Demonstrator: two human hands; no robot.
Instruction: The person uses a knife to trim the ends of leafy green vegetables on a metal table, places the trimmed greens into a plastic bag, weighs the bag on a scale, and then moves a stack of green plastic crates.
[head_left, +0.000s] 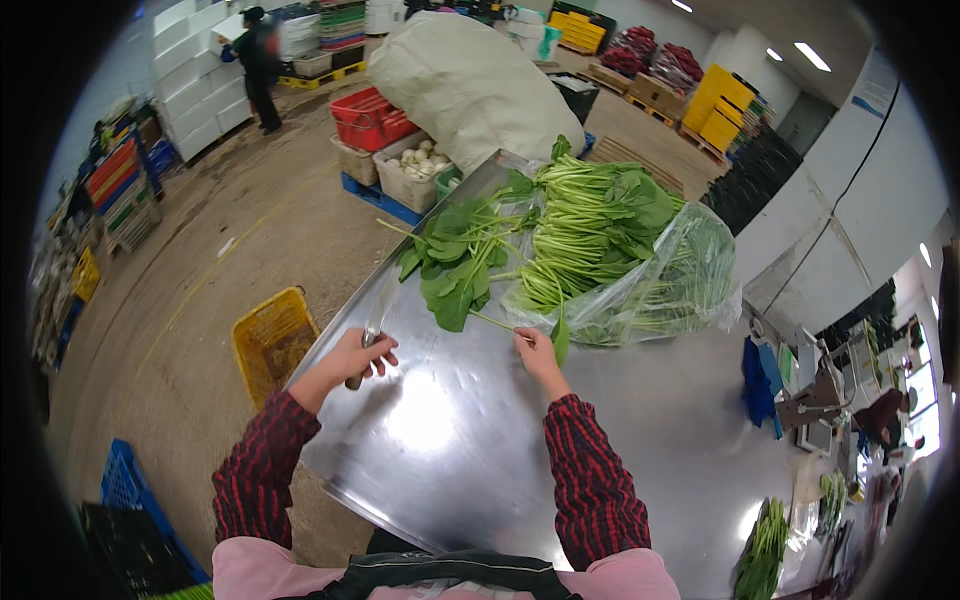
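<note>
My left hand (369, 357) is closed around the handle of a knife (380, 311), whose blade points away from me over the left edge of the metal table (450, 480). My right hand (534, 351) pinches the thin stem of a leafy green (495, 321); its leaf appears to rest among loose leaves (454, 277) lying beyond my hands. To the right of these leaves is a large pile of leafy greens with pale stems (555, 232), partly inside a clear plastic bag (652, 300). Another upright leaf (560, 337) shows right beside my right hand.
A yellow crate (274, 341) stands on the floor left of the table. Beyond the table are a red crate (367, 116), a crate of round white vegetables (409, 184) and a big pale sack (480, 90). More greens (763, 551) lie at right. A person (259, 71) stands by white boxes.
</note>
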